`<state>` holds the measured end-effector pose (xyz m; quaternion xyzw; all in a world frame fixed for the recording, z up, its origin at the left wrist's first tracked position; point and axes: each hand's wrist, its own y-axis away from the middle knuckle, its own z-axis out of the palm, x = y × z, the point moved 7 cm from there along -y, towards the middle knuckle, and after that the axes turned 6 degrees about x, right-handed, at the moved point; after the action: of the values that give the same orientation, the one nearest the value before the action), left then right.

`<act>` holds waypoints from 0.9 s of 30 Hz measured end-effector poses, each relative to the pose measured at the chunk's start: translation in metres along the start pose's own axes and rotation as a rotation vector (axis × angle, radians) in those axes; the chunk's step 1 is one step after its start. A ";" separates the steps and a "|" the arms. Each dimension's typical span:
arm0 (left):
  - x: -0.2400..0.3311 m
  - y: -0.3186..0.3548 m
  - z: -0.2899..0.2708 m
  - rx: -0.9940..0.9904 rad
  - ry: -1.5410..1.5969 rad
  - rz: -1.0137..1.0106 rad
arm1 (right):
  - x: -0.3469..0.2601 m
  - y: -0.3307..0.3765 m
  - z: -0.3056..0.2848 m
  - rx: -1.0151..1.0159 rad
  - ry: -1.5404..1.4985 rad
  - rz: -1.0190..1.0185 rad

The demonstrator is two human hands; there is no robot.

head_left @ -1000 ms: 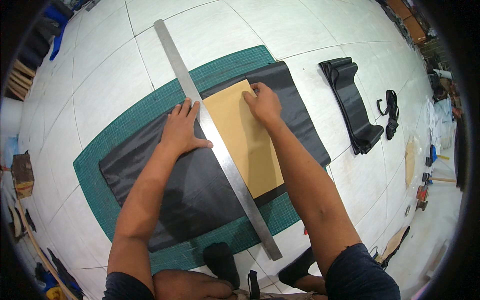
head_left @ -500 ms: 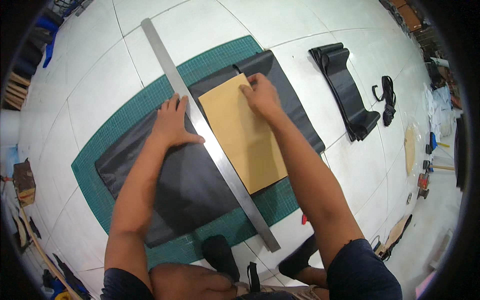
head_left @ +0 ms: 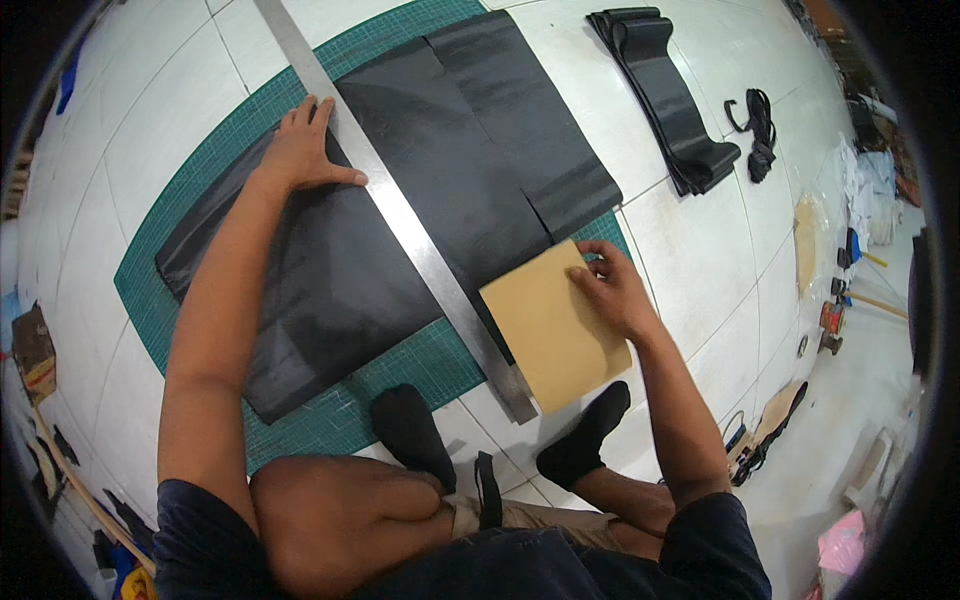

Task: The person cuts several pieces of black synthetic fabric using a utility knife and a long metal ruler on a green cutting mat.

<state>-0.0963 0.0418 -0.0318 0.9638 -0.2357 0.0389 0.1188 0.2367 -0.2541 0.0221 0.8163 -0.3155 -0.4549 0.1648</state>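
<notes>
My left hand lies spread on a sheet of black, leather-like material, its thumb and fingertips against a long steel ruler. The ruler runs diagonally across the sheet, past its near edge. To the right, my right hand grips the edge of a stiff tan rectangle that looks like card, thumb on top and fingers partly hidden behind. This card covers part of the ruler's near end. A dark slit shows in the black sheet above it. Beneath everything is a green cutting mat with grid lines.
Folded black material rests on the white tiled floor to the right, beside a bundle of black cord. My feet in black socks stand near the mat. Tools and a hammer-like item lie along the right side.
My right hand has drawn the tan card off the black sheet, toward me and to the right, baring the sheet and slit there. My left hand stays at the ruler; the whole view has shifted.
</notes>
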 end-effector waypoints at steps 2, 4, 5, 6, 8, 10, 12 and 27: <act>0.000 0.000 0.001 0.013 -0.002 0.006 | 0.005 -0.002 0.009 0.051 -0.023 -0.050; 0.002 -0.002 -0.001 0.001 -0.003 0.001 | 0.003 -0.007 0.009 0.133 0.110 -0.136; 0.001 -0.003 0.000 -0.010 0.001 -0.010 | 0.003 -0.009 0.011 0.135 0.080 -0.156; 0.001 -0.003 0.002 -0.013 0.000 -0.003 | 0.005 -0.009 0.015 0.138 0.076 -0.150; -0.002 -0.002 0.003 -0.014 -0.006 -0.011 | 0.004 -0.007 0.021 0.176 0.204 -0.182; -0.003 -0.002 0.004 -0.021 -0.015 -0.012 | -0.002 -0.002 0.027 0.185 0.229 -0.187; -0.003 -0.001 0.003 -0.028 -0.024 -0.019 | -0.004 0.001 0.030 0.189 0.255 -0.195; -0.009 -0.005 0.010 -0.022 0.032 -0.039 | 0.000 -0.006 0.036 0.288 0.410 -0.242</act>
<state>-0.1020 0.0479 -0.0440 0.9660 -0.2156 0.0492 0.1338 0.2082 -0.2492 -0.0002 0.9381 -0.2373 -0.2469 0.0517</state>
